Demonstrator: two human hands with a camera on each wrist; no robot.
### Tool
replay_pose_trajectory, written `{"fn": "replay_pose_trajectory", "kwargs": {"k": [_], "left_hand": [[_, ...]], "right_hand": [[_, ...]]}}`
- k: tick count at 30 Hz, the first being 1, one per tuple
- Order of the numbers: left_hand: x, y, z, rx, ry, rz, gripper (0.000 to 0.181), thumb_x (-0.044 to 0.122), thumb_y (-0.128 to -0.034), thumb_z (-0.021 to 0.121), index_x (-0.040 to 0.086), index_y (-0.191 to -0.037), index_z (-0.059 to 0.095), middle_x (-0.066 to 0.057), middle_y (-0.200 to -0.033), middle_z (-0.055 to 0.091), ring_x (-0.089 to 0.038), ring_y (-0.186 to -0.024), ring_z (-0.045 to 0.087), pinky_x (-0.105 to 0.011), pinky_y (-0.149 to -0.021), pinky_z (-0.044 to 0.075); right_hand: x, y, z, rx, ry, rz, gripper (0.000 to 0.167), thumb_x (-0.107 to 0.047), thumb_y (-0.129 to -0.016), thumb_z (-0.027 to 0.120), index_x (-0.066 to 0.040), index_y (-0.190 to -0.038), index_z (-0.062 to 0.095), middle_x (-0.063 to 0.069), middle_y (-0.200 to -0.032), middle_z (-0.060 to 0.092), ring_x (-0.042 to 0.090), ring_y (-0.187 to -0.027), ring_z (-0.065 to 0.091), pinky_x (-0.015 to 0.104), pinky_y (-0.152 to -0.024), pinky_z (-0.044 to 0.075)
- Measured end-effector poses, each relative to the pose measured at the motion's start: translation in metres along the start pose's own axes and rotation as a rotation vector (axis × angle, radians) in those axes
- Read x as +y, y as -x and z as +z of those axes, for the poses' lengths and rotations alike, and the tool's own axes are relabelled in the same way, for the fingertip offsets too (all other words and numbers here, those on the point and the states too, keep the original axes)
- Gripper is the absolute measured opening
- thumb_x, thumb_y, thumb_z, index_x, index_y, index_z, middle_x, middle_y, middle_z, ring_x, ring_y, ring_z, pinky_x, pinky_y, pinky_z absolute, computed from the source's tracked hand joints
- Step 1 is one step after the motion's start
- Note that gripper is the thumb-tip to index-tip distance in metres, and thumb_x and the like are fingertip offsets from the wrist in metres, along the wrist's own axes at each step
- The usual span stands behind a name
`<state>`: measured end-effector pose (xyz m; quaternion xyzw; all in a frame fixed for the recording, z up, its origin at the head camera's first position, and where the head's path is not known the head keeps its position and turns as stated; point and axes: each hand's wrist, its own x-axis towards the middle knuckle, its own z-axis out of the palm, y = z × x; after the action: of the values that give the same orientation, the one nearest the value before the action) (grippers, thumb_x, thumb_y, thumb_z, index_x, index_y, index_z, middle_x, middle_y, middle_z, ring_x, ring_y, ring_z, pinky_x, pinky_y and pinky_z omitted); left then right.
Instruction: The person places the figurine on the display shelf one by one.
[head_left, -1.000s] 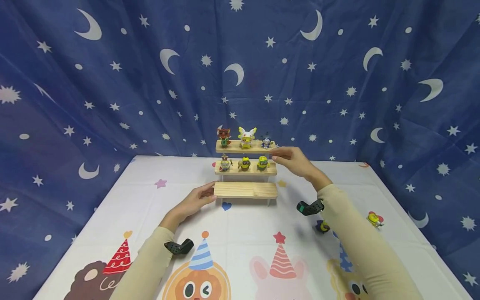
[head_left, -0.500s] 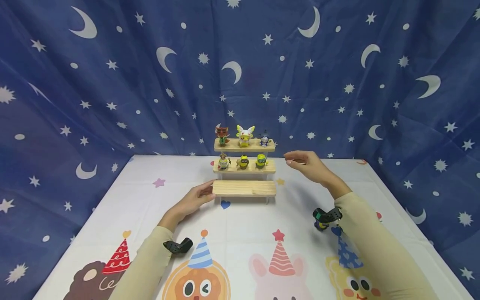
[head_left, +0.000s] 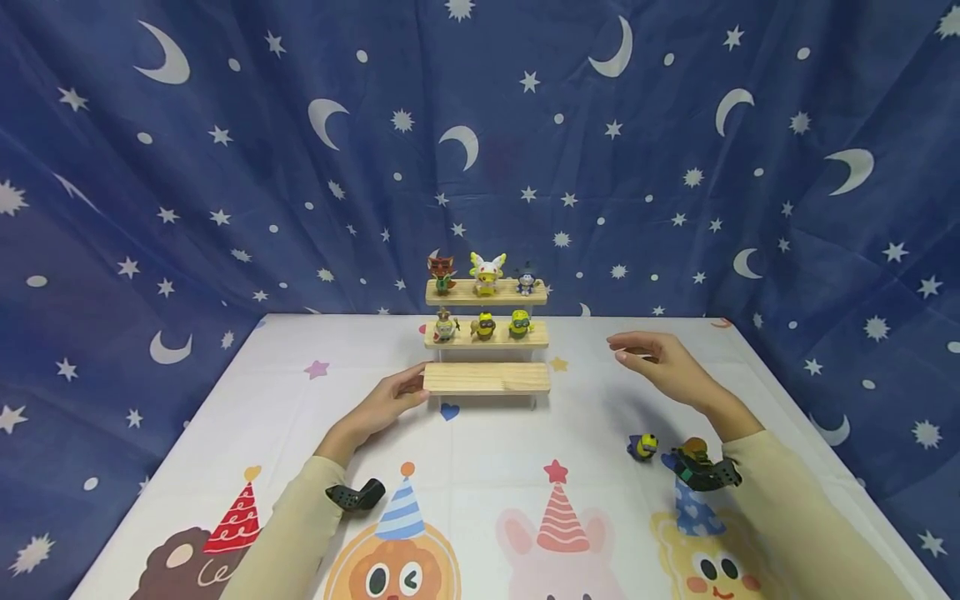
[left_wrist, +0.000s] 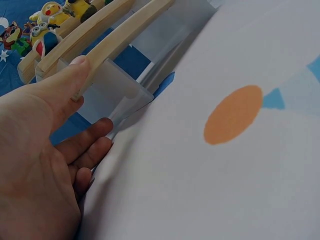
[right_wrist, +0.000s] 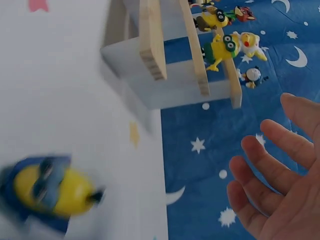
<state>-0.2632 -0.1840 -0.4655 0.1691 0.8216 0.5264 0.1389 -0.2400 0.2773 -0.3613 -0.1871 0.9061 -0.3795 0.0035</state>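
Note:
A three-step wooden shelf [head_left: 487, 379] holds three figures on its top step and three on the middle one; its lowest step is bare. My left hand [head_left: 380, 407] grips the left end of the lowest step, the thumb on the wood's edge in the left wrist view [left_wrist: 45, 130]. Right of the shelf, my right hand [head_left: 675, 371] hovers with nothing in it, its fingers relaxed and spread in the right wrist view [right_wrist: 285, 175]. A yellow figure in dark blue [head_left: 642, 447] lies on the table below that hand.
Another small figure [head_left: 694, 450] lies beside the right wrist, partly hidden by the black wrist device [head_left: 705, 472]. The white cloth [head_left: 300, 417] carries printed cartoon animals. Behind it hangs a blue curtain [head_left: 495, 200] with moons and stars.
My right hand has moved from the shelf's right end to the right and toward the front. The left hand keeps its place on the shelf.

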Motion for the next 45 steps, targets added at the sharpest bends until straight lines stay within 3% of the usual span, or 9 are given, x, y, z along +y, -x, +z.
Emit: {"fn": "replay_pose_trajectory", "kwargs": {"k": [5, 8, 14, 17, 24, 28, 33, 41, 45], "left_hand": [[-0.002, 0.0, 0.0, 0.003, 0.003, 0.001, 0.069, 0.031, -0.1034, 0.059, 0.01, -0.161, 0.027, -0.023, -0.156, 0.044, -0.042, -0.143, 0.045, -0.058, -0.118, 0.037], [-0.002, 0.001, 0.001, 0.001, 0.004, -0.001, 0.07, 0.032, -0.1035, 0.058, 0.009, -0.161, 0.026, -0.024, -0.156, 0.043, -0.042, -0.143, 0.044, -0.057, -0.118, 0.037], [-0.001, 0.0, 0.001, 0.008, 0.016, -0.033, 0.071, 0.035, -0.1022, 0.06, 0.013, -0.161, 0.027, -0.022, -0.158, 0.043, -0.041, -0.145, 0.043, -0.056, -0.119, 0.036], [-0.001, -0.001, -0.001, 0.017, 0.008, -0.025, 0.071, 0.035, -0.1023, 0.06, 0.014, -0.161, 0.027, -0.022, -0.157, 0.043, -0.04, -0.144, 0.044, -0.057, -0.119, 0.037], [0.0, 0.0, 0.0, 0.003, 0.007, 0.002, 0.07, 0.03, -0.1037, 0.058, 0.009, -0.161, 0.025, -0.025, -0.158, 0.041, -0.043, -0.144, 0.043, -0.057, -0.119, 0.036], [-0.001, 0.001, 0.0, 0.006, 0.004, 0.0, 0.069, 0.029, -0.1035, 0.059, 0.008, -0.161, 0.025, -0.025, -0.158, 0.041, -0.043, -0.144, 0.042, -0.058, -0.119, 0.035], [-0.001, 0.0, 0.0, 0.006, -0.002, -0.004, 0.07, 0.03, -0.1037, 0.058, 0.009, -0.161, 0.024, -0.024, -0.158, 0.041, -0.042, -0.144, 0.043, -0.057, -0.119, 0.036], [-0.001, 0.0, 0.0, 0.006, 0.026, -0.02, 0.071, 0.032, -0.1031, 0.059, 0.01, -0.162, 0.024, -0.022, -0.157, 0.043, -0.04, -0.144, 0.044, -0.056, -0.119, 0.037], [-0.001, -0.001, 0.001, 0.006, 0.023, -0.031, 0.072, 0.033, -0.1025, 0.06, 0.012, -0.162, 0.025, -0.021, -0.159, 0.041, -0.04, -0.145, 0.043, -0.055, -0.12, 0.036]], "right_hand": [[0.007, 0.026, -0.009, 0.014, 0.036, -0.002, 0.038, -0.024, -0.105, 0.056, -0.003, -0.136, 0.061, 0.021, -0.138, 0.063, 0.037, -0.123, 0.062, 0.022, -0.095, 0.054], [0.01, 0.039, -0.014, 0.019, 0.045, 0.015, 0.038, -0.025, -0.105, 0.056, -0.003, -0.136, 0.062, 0.02, -0.137, 0.064, 0.029, -0.121, 0.064, 0.011, -0.09, 0.05], [0.016, 0.064, -0.025, 0.067, 0.088, -0.023, 0.035, -0.018, -0.103, 0.06, 0.0, -0.132, 0.064, 0.022, -0.131, 0.067, -0.001, -0.11, 0.063, 0.013, -0.084, 0.052], [0.021, 0.071, -0.034, 0.101, 0.09, -0.034, 0.034, -0.015, -0.102, 0.061, 0.001, -0.131, 0.064, 0.006, -0.127, 0.071, -0.015, -0.104, 0.057, 0.013, -0.081, 0.051], [0.038, 0.093, -0.059, 0.131, 0.144, 0.039, 0.036, -0.019, -0.103, 0.059, 0.002, -0.133, 0.063, 0.008, -0.128, 0.068, -0.022, -0.1, 0.053, 0.005, -0.078, 0.048], [0.055, 0.106, -0.067, 0.123, 0.172, 0.091, 0.038, -0.021, -0.102, 0.061, 0.0, -0.134, 0.062, -0.027, -0.119, 0.059, -0.025, -0.098, 0.05, 0.007, -0.075, 0.048], [0.081, 0.12, -0.073, 0.055, 0.121, 0.125, 0.039, -0.018, -0.102, 0.061, 0.002, -0.136, 0.059, -0.044, -0.116, 0.048, -0.025, -0.102, 0.049, 0.011, -0.074, 0.049], [0.11, 0.131, -0.078, -0.127, -0.026, 0.224, 0.047, -0.021, -0.103, 0.059, 0.0, -0.144, 0.052, -0.041, -0.122, 0.053, -0.023, -0.111, 0.047, 0.013, -0.079, 0.047], [0.117, 0.134, -0.08, -0.171, -0.081, 0.222, 0.048, -0.017, -0.103, 0.059, 0.004, -0.145, 0.049, -0.039, -0.125, 0.054, -0.019, -0.112, 0.051, 0.011, -0.081, 0.046]]}}
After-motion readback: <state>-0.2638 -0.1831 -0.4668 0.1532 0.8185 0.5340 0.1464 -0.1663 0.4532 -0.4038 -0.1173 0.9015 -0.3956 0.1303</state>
